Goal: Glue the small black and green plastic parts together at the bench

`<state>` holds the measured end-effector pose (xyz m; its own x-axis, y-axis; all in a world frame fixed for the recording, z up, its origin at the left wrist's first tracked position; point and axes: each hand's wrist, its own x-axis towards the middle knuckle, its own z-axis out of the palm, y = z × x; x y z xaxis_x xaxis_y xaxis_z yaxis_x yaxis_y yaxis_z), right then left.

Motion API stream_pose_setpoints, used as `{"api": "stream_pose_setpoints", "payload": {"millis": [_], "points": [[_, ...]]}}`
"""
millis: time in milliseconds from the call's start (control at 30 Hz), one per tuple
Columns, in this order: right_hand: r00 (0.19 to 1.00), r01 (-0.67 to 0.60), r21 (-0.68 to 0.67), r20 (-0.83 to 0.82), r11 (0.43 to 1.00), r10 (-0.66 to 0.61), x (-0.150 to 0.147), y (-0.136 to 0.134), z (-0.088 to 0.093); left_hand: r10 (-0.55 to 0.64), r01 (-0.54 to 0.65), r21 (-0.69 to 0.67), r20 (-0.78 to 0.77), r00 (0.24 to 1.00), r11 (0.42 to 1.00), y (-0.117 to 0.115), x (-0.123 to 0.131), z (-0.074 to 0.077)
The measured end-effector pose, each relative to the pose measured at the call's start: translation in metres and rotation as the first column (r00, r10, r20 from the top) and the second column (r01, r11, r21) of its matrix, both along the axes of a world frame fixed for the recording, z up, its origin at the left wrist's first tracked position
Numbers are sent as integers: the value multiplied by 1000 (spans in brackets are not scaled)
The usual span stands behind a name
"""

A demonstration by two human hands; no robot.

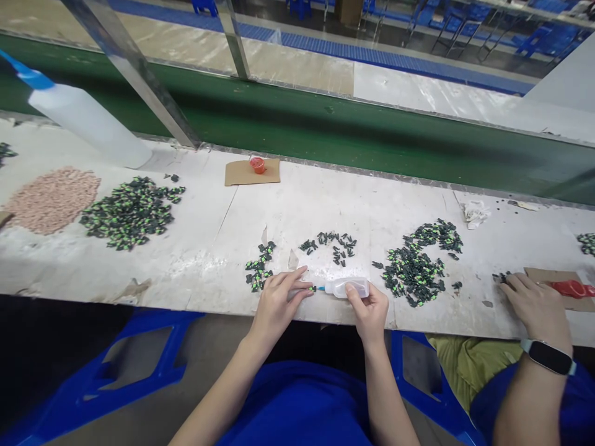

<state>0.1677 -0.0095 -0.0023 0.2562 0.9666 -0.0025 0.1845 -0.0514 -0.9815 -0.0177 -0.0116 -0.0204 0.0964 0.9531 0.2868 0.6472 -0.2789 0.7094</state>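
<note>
My left hand [282, 296] pinches a small black-and-green part [313, 288] between thumb and finger, just above the white tabletop's front edge. My right hand [372, 308] is wrapped round a small clear squeeze bottle [341, 287] lying nearly level. Its blue nozzle tip [321, 288] points left and meets or almost meets the part; I cannot tell which. Close by my left hand lies a small cluster of black-and-green parts [258, 267]. Beyond the bottle a loose arc of dark parts [344, 243] is spread out. Right of my right hand sits a larger heap of such parts [413, 272].
At left stand a big white bottle [93, 124], a pink heap of pieces [53, 199] and another black-and-green heap [130, 214]. A red cup [257, 165] rests on cardboard [239, 174]. At right, a co-worker's hand [534, 303] touches dark parts. A green barrier [325, 124] runs behind.
</note>
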Motion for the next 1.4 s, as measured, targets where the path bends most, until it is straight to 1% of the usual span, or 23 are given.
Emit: {"api": "stream_pose_setpoints", "payload": {"millis": [333, 467, 600, 767, 1033, 1133, 1233, 1333, 1400], "points": [[999, 37, 9, 11, 999, -37, -1, -1, -1, -4, 4, -9, 12, 1000, 1000, 0, -1, 0], [999, 51, 19, -9, 999, -51, -1, -1, 0, -5, 5, -5, 14, 1000, 1000, 0, 0, 0], [999, 23, 10, -31, 1000, -23, -1, 0, 1, -3, 3, 6, 12, 1000, 1000, 0, 0, -1], [1000, 0, -1, -5, 1000, 0, -1, 1, 1, -4, 4, -10, 15, 1000, 1000, 0, 0, -1], [1000, 30, 19, 9, 999, -30, -1, -1, -1, -2, 2, -17, -8, 1000, 1000, 0, 1, 2], [997, 60, 45, -44, 997, -58, 3, -1, -7, -3, 3, -25, -2, 1000, 1000, -1, 1, 2], [978, 141, 100, -167, 985, -123, 9, -1, -12, -18, 18, -51, 7, 1000, 999, 1, 0, 4], [964, 165, 145, -234, 976, -129, 12, 1, -12, -68, 68, -80, -5, 998, 995, 9, -6, 12], [966, 150, 179, -234, 972, -106, 12, 4, -10, -80, 78, -60, -41, 996, 995, 21, -12, 19]]}}
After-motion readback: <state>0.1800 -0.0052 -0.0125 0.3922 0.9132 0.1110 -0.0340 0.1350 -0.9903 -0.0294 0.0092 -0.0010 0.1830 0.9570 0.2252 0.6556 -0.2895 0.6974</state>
